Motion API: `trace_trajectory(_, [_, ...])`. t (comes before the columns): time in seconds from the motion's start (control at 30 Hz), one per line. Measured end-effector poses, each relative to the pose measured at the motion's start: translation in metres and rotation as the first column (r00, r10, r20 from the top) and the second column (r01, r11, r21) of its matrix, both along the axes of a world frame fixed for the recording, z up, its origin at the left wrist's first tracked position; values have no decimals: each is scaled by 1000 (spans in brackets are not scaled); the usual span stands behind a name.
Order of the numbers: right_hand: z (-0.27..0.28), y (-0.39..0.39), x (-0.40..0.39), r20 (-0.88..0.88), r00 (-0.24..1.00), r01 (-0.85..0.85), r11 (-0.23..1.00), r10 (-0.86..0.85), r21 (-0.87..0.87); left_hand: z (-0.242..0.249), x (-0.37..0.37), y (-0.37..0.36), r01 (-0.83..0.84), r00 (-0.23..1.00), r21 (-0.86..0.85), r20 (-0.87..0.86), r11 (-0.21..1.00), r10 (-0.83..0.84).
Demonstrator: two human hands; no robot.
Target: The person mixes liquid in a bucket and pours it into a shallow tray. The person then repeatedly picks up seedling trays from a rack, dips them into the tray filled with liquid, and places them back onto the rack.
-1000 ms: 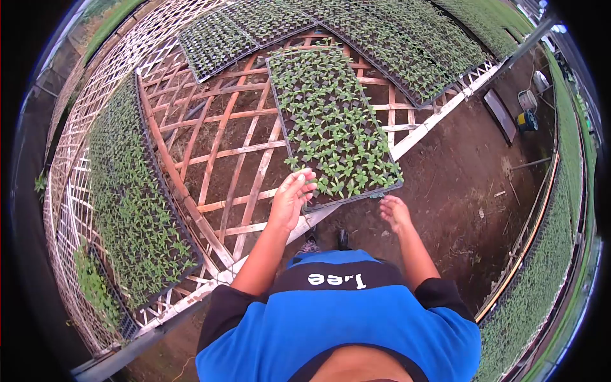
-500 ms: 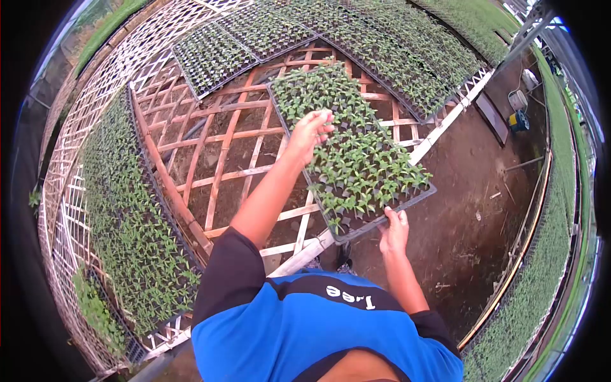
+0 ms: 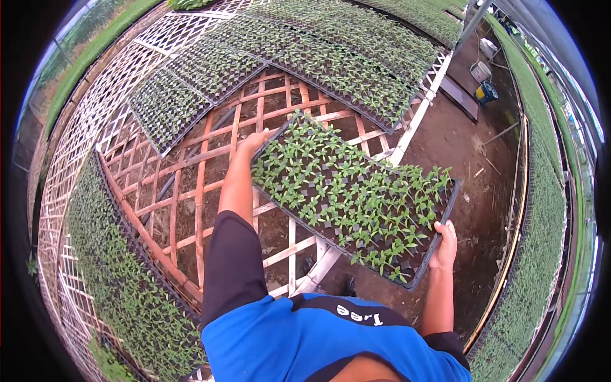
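Observation:
A black seedling tray full of small green seedlings is held out in front of my body, slanting down to the right. My left hand grips its far left end, with some fingers hidden behind the rim. At the opposite short end, my right hand is closed on the edge, thumb on top and the other fingers mostly out of sight underneath. Below the tray lies a lattice bench of wooden slats.
More seedling trays cover the bench's far part, and another row runs along the left. A pale beam edges the bench. On the dirt path stand a blue and yellow bucket and a dark flat panel.
My left hand has come down from above the seedlings to the tray's far end. The tray has turned and shifted right, with my right hand moving along with it.

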State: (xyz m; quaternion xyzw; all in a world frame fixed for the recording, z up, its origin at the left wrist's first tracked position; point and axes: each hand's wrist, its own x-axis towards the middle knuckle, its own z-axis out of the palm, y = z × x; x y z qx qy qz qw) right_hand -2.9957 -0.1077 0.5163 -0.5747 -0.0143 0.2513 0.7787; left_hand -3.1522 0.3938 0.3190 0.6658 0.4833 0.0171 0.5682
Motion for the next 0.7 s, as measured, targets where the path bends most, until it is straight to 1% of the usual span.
trace_trajectory(0.07, [3, 2, 7, -11, 999, -52, 998, 52, 29, -12, 7, 16, 198, 973, -11, 126, 980, -195])
trace_trajectory(0.1, [5, 4, 12, -19, 996, -81, 995, 82, 52, 42, 6, -17, 129, 984, -67, 135, 989, -119])
trace_trajectory(0.13, [8, 8, 16, -24, 994, -104, 992, 106, 78, 47, 6, -18, 237, 963, 30, 126, 971, -239])
trace_trajectory(0.2, [15, 14, 26, -34, 990, -129, 983, 135, 134, 85, 8, -45, 282, 938, -17, 216, 959, -272])
trace_trajectory(0.27, [31, 21, 36, -72, 994, -68, 980, 83, 187, 121, 13, -69, 292, 927, -36, 255, 956, -273])
trace_trajectory(0.33, [37, 14, 59, -81, 993, -65, 976, 83, 207, 129, 21, -78, 315, 903, 73, 284, 946, -322])
trace_trajectory(0.37, [27, 2, 77, -54, 993, -88, 974, 102, 210, 142, 25, -94, 268, 906, 20, 334, 963, -259])
trace_trajectory(0.4, [28, -9, 93, -24, 992, -114, 966, 123, 232, 158, 31, -111, 221, 908, -40, 374, 975, -190])
trace_trajectory(0.47, [36, -36, 124, -14, 997, -69, 982, 73, 176, 179, 48, -142, 184, 916, 35, 357, 982, -184])
trace_trajectory(0.5, [36, -53, 143, -3, 997, -80, 982, 82, 171, 202, 63, -175, 177, 906, 61, 379, 982, -187])
trace_trajectory(0.53, [38, -68, 159, -1, 1000, -3, 983, 3, 185, 219, 80, -208, 166, 895, 85, 406, 982, -186])
trace_trajectory(0.6, [26, -108, 199, 40, 999, 20, 983, -27, 180, 215, 116, -245, 189, 845, -36, 516, 981, -144])
trace_trajectory(0.67, [13, -152, 240, 46, 995, 76, 980, -86, 182, 214, 163, -300, 145, 794, -75, 603, 987, -71])
trace_trajectory(0.7, [10, -174, 259, 70, 991, 103, 986, -113, 129, 196, 185, -314, 146, 772, -36, 629, 989, -91])
